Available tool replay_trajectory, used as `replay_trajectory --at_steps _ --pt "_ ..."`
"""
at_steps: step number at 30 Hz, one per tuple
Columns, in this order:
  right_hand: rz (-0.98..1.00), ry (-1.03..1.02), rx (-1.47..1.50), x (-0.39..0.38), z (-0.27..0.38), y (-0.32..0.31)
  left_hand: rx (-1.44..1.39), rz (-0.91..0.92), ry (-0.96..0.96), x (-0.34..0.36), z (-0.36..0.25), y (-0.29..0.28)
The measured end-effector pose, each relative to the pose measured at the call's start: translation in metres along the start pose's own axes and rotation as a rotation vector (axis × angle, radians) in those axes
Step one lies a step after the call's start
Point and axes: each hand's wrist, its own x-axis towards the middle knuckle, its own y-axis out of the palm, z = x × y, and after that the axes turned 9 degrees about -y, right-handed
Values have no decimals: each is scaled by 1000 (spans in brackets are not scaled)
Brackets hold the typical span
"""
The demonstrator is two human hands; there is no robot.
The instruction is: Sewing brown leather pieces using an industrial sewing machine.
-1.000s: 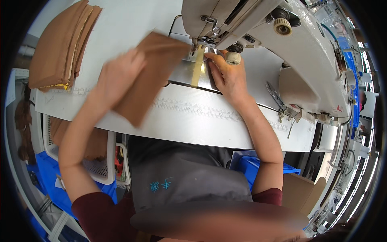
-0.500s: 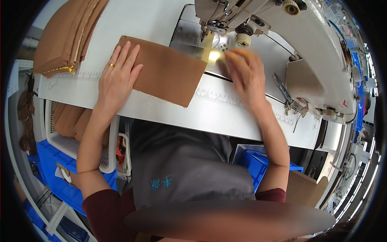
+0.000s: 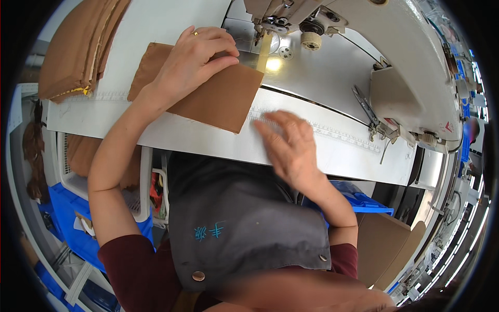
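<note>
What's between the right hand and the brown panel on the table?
In the head view, only a narrow strip of white tabletop with ruler markings separates the blurred right hand from the brown panel.

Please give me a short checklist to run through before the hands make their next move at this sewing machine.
1. Brown fabric piece lying flat on the white table: ok.
2. Brown fabric piece under the presser foot: not ok; it lies short of it, to the lower left.
3. Left hand pressing on the piece: cannot tell; it is over it, but contact is hidden.
4. Right hand away from the presser foot: ok; it is blurred, nearer the table's front edge.
5. Scissors apart from both hands: ok, at the right.
</note>
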Motion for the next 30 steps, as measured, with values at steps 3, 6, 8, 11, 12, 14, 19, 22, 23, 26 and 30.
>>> replay_trajectory --at_steps 3,6,8,11,12,14,19,22,23,26,30 --pt "13 -15 -143 7 -26 -1 -7 -17 43 2 -1 1" --pt "29 -54 -161 22 -42 4 -120 -62 75 -4 6 15" --pt "32 -73 -155 26 -42 8 -169 -18 13 -6 7 19" --pt "33 -106 -82 26 -33 10 -207 22 -45 -7 6 21" --pt "59 -120 -37 23 -26 10 -200 20 -37 -8 6 21" --pt "88 -132 8 19 -21 10 -161 24 -15 -6 9 18" --pt "69 -175 -28 15 -20 11 -53 40 1 -2 8 20" --pt "73 -173 -22 15 -20 11 -54 25 -2 1 10 24" --pt "73 -173 -22 15 -19 10 -53 6 16 2 10 25" --pt "63 -171 -17 15 -21 9 -58 -32 31 2 11 29" --pt "-49 -151 42 10 -28 11 -39 17 0 1 12 27"
